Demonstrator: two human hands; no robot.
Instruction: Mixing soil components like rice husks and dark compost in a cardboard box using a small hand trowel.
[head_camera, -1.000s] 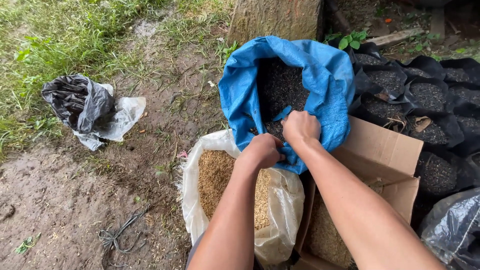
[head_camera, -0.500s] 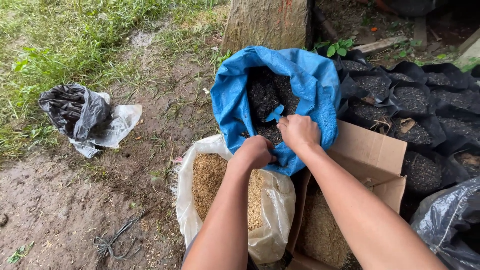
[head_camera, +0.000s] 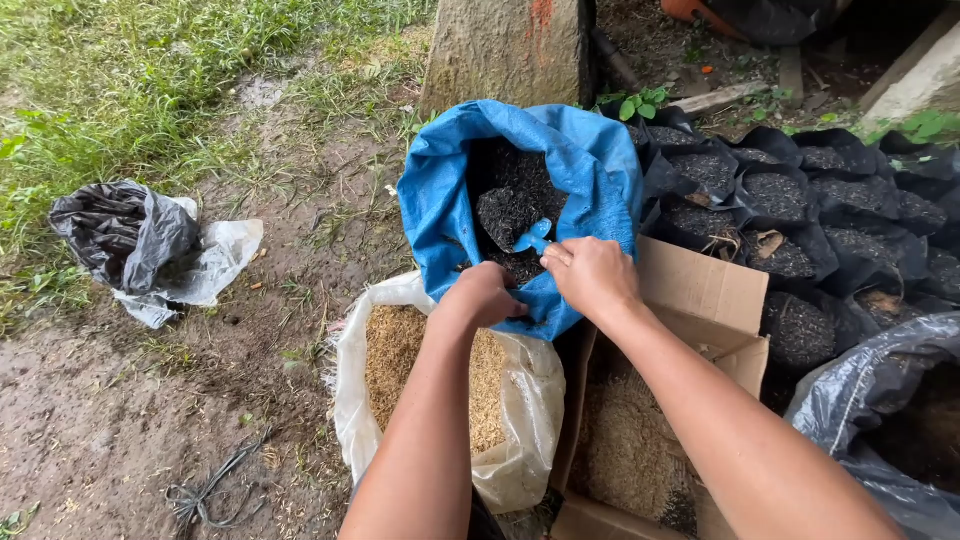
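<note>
A blue woven sack (head_camera: 590, 160) stands open ahead of me, holding dark soil (head_camera: 510, 205) with a small blue scoop (head_camera: 533, 238) lying in it. My left hand (head_camera: 482, 296) and my right hand (head_camera: 592, 275) both grip the near rim of the sack, fingers curled over the folded edge. Just below my left arm a white sack (head_camera: 520, 430) holds tan rice husks (head_camera: 395, 350). Under my right arm an open cardboard box (head_camera: 700, 290) holds more husk material.
Rows of black grow bags (head_camera: 775, 195) filled with soil stand to the right. A dark plastic sack (head_camera: 870, 400) sits at the lower right. A crumpled black and white plastic bag (head_camera: 150, 245) lies on the dirt to the left. A tree trunk (head_camera: 505, 45) rises behind the blue sack.
My view has dropped slightly and moved closer. Both hands stay on the blue sack's rim, which now looks folded lower, and the blue scoop now shows in the soil.
</note>
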